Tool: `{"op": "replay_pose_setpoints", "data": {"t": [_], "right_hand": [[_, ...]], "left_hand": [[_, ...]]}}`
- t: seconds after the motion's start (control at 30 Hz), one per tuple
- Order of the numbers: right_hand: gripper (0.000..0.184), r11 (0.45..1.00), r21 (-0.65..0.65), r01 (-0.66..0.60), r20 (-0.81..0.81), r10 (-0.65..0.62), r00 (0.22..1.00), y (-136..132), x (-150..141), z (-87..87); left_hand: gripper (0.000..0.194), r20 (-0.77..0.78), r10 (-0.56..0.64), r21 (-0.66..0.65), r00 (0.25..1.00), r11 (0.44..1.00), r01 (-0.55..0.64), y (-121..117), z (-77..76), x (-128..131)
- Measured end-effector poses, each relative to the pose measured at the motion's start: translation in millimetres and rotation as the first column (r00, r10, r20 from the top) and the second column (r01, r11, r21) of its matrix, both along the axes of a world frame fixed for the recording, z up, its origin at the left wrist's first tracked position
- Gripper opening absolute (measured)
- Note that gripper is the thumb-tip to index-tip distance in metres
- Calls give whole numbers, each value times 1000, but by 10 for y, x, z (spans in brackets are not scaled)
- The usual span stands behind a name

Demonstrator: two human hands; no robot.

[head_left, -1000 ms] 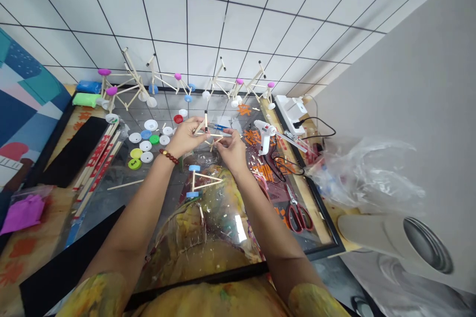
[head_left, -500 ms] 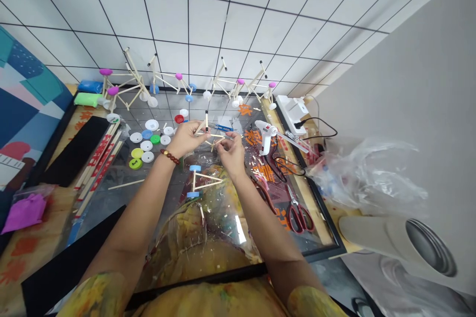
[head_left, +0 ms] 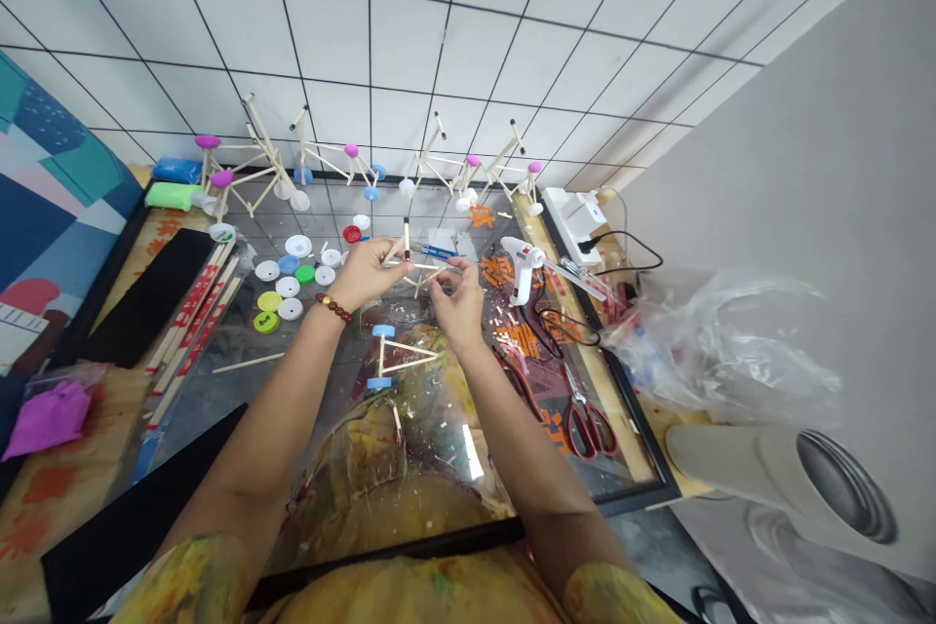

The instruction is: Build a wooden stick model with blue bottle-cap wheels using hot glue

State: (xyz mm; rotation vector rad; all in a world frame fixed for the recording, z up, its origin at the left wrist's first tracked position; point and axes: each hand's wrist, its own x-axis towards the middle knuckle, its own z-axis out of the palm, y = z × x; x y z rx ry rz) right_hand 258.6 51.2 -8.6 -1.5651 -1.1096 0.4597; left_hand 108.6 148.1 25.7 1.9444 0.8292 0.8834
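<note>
Moved since last look: R hand (head_left: 459,307) has dropped back slightly from the stick frame (head_left: 425,265), fingers more curled; L hand (head_left: 364,275) looks about the same.

Held item: small frame of thin wooden sticks w/ dark-tipped upright, held up in the air above the bench (head_left: 606,400), between both hands.

L fingers (head_left: 387,252): clamped on the frame's left corner.

R fingers (head_left: 443,280): curled together, tips just below the frame's lower bar; can't tell if they're gripping anything.

Nearby: short stick (head_left: 419,286) right under the frame, can't tell if attached. Blue-capped stick triangle (head_left: 402,358) lies below the hands. Bottle caps (head_left: 288,287) to the left. Hot glue gun (head_left: 521,269) to the right, black cord (head_left: 560,325) trailing near R forearm (head_left: 504,419), red-handled scissors (head_left: 589,431) beyond.

Risk, joints: if glue's not set, uneven pressure could shift or pop a stick.

Risk, sticks: thin wood, so a hard twist between hands could snap one.

Risk, short stick: if loose, a slip could lose it among the offcuts.

Risk, cord: a snag from R arm could drag the gun over; can't tell if it's hot.

Risk, drop: frame could land on the triangle below, knock it.
</note>
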Motion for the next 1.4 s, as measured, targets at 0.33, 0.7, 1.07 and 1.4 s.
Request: {"op": "replay_pose_setpoints", "data": {"t": [0.33, 0.7, 1.07, 1.4], "right_hand": [[40, 1000, -3, -3, 94, 3, 996, 25, 8, -37], [44, 1000, 16, 23, 80, -24, 996, 44, 6, -70], [43, 1000, 3, 11, 99, -12, 995, 56, 4, -53], [42, 1000, 17, 10, 112, -12, 994, 39, -11, -26]], "left_hand": [[20, 4, 5, -4, 1000, 1000, -5, 9, -27, 8], [19, -1, 8, -8, 1000, 1000, -8, 6, -30, 17], [19, -9, 20, -11, 1000, 1000, -20, -6, -17, 15], [17, -13, 40, -17, 999, 999, -41, -9, -13, 19]]}}
